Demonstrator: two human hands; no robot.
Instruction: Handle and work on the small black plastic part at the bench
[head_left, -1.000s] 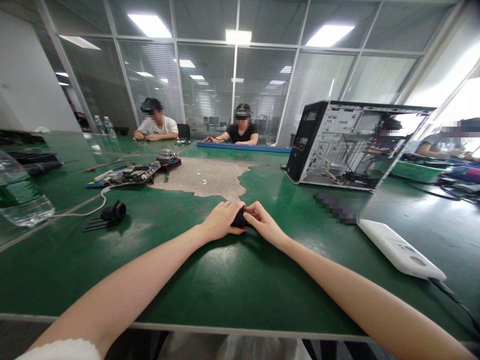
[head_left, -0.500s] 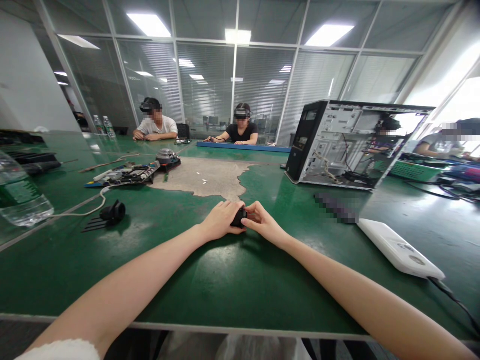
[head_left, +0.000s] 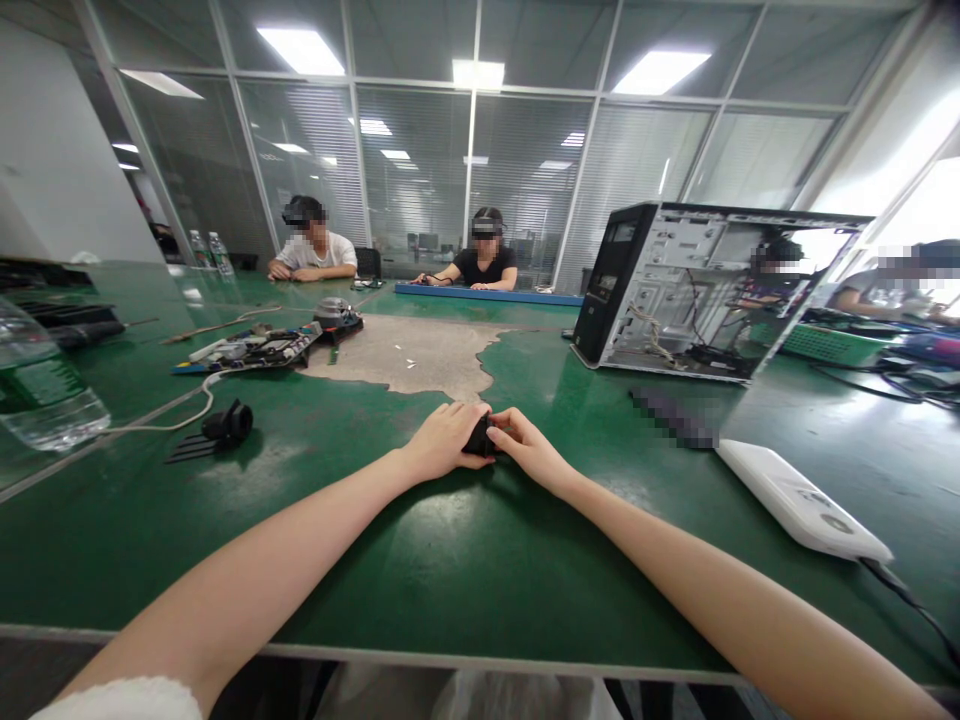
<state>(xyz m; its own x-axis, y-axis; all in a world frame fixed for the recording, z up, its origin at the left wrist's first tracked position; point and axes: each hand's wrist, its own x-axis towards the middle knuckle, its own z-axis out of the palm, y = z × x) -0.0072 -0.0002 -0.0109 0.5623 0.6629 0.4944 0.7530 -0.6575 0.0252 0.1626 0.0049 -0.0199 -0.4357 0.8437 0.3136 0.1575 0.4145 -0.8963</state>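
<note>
A small black object (head_left: 478, 437) is between my two hands, just above the green table (head_left: 450, 560), near the middle of the view. My left hand (head_left: 444, 440) is wrapped round it from the left, with the thumb below and the fingers over the top. From the right, my right hand (head_left: 525, 448) grips its right side, with the thumb and bent fingers at its edge. What the object is cannot be made out. To the left lies a black part with prongs (head_left: 225, 425).
An open computer case (head_left: 675, 290) stands at the right, with a white power bank (head_left: 802, 500) in front. A circuit board (head_left: 255, 345) and a water bottle (head_left: 45, 385) are at the left. Two people (head_left: 487, 262) sit across the table; more are at the right.
My right thumb and fingers have shifted slightly at the black object's right side. My left hand keeps its hold.
</note>
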